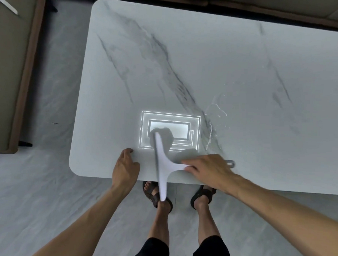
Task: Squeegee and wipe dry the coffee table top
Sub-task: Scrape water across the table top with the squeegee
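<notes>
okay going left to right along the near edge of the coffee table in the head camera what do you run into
Left hand resting on the table edge → white squeegee, blade overhanging the edge → right hand gripping its handle → streaks of water on the marble coffee table.

A person stands at the near edge of a white marble-patterned coffee table surface, the right hand closed around the handle of a white squeegee whose long blade runs away from the body and juts out past the near edge over a sandalled foot. The left hand rests on the near edge just left of the blade, fingers curled and holding nothing. Streaks and beads of water lie on the surface right of the blade, beside a bright rectangular reflection; a sofa stands at left.
</notes>
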`<state>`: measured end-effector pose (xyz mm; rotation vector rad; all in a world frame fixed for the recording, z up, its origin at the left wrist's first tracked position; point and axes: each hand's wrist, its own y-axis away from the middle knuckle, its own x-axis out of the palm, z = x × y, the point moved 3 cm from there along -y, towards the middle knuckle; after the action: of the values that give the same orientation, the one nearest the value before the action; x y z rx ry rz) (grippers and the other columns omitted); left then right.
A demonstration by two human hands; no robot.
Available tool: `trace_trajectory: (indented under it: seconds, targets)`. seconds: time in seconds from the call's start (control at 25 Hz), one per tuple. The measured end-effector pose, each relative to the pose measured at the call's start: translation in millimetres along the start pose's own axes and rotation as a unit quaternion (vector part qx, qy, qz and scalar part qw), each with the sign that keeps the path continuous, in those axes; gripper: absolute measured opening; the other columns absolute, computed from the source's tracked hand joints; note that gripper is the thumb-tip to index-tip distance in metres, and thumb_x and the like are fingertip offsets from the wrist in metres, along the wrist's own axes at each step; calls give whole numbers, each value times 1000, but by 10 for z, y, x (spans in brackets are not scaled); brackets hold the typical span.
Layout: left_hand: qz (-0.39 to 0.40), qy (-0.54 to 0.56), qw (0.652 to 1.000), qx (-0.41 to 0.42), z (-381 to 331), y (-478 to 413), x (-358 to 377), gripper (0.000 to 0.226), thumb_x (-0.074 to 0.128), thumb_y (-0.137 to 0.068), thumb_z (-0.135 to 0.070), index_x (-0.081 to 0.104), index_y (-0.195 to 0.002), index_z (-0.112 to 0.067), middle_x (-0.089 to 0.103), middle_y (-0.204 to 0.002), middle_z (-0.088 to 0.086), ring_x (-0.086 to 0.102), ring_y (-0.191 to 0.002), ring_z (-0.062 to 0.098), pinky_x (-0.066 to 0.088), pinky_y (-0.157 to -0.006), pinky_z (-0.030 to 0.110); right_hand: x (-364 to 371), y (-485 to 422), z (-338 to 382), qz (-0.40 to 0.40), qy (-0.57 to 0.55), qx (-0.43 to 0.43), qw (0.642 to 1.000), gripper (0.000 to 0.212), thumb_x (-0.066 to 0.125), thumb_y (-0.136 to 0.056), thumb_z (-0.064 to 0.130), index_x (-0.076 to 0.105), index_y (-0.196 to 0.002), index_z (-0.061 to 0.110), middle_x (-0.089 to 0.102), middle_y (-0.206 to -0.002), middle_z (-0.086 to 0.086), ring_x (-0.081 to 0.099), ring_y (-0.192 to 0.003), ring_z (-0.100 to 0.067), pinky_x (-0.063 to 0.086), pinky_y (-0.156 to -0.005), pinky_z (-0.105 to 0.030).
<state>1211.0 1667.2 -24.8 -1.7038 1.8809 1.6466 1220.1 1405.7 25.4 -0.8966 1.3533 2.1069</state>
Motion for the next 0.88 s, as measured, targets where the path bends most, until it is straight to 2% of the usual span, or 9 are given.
trace_trajectory:
  seconds: [0.08,0.16,0.32,0.44,0.52,0.64,0.8,0.88]
  targets:
    - [11,-2,1000,-2,-31,23,39,44,47,-86,-4,43,-129,-11,58,-120,11,59,-97,33,47,-78,35,143,-167,185,6,9,-32,999,33,35,-99,50,60,-114,36,72,-99,6,65,-89,-19,48,-71,-33]
    - [30,-14,999,2,-44,45,81,44,47,-86,-5,43,-129,-11,59,-120,13,59,-97,33,48,-80,35,160,-142,58,10,11,-21,1000,33,35,-99,49,60,-117,38,72,-102,7,65,-92,-19,46,-71,-33]
    - [55,-40,998,12,-105,93,187,42,48,-87,-6,44,-129,-8,57,-123,14,59,-101,34,48,-85,37,-4,325,-796,27,16,69,997,33,35,-99,45,51,-127,53,70,-114,7,65,-101,-21,39,-70,-33]
    - [66,-33,997,1,-195,126,218,39,48,-89,-9,45,-127,-10,62,-110,14,62,-89,33,51,-75,36,-204,759,-1434,34,76,163,983,32,33,-100,48,51,-126,54,71,-112,9,65,-102,-21,38,-69,-31]
    - [60,-14,998,-16,-220,135,176,34,49,-90,-13,49,-123,-13,64,-105,10,63,-86,30,53,-71,36,-310,934,-1573,35,123,179,976,33,31,-100,49,51,-125,52,72,-104,11,66,-96,-19,40,-66,-30]
    - [15,40,998,-36,-147,140,36,22,54,-90,-14,58,-111,-16,67,-101,5,63,-84,25,56,-73,39,-402,765,-1231,37,114,120,985,34,32,-100,50,48,-130,51,71,-108,12,66,-98,-17,49,-73,-32]
    - [-87,89,987,-101,261,81,-387,15,49,-95,-15,62,-101,-15,69,-94,7,60,-75,21,49,-60,30,-311,-130,72,45,23,-57,997,34,37,-99,47,52,-129,47,66,-123,11,64,-107,-21,48,-78,-35]
    - [-132,93,976,-145,541,27,-610,19,44,-95,-15,60,-106,-14,69,-97,9,61,-82,27,50,-66,34,-169,-646,764,53,11,-115,992,33,36,-98,46,57,-124,43,68,-120,6,63,-106,-23,45,-75,-35]
